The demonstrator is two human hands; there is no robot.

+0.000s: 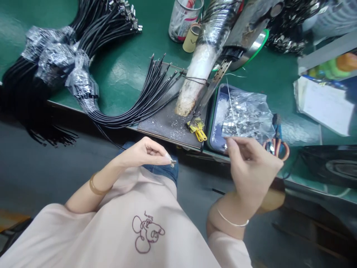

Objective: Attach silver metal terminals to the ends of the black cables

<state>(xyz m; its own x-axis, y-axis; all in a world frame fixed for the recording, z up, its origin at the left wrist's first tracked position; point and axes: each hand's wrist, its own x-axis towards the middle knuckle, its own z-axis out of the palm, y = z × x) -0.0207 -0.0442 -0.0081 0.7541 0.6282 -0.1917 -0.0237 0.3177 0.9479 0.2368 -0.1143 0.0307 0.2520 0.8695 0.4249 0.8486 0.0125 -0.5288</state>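
Note:
My left hand (pixel 145 153) hovers over my lap, its fingertips pinched on a small metal clip (pixel 173 162). My right hand (pixel 249 167) is raised near the table's front edge, fingers curled, just below a clear plastic bag of small metal clips (pixel 245 115) lying in a blue tray (pixel 216 123). Whether the right fingers hold a clip I cannot tell. A fan of black cables (pixel 145 96) with bare metal ends lies on the green table (pixel 122 70), ahead of my left hand.
Wrapped bundles of black cables (pixel 69 56) lie at far left. A taped soldering tool (pixel 200 67) rests on a grey plate (pixel 164 121) with a yellow clip (pixel 198 130). Scissors (pixel 277 143), a plastic cup (pixel 184 16), and papers (pixel 326 104) lie around the table.

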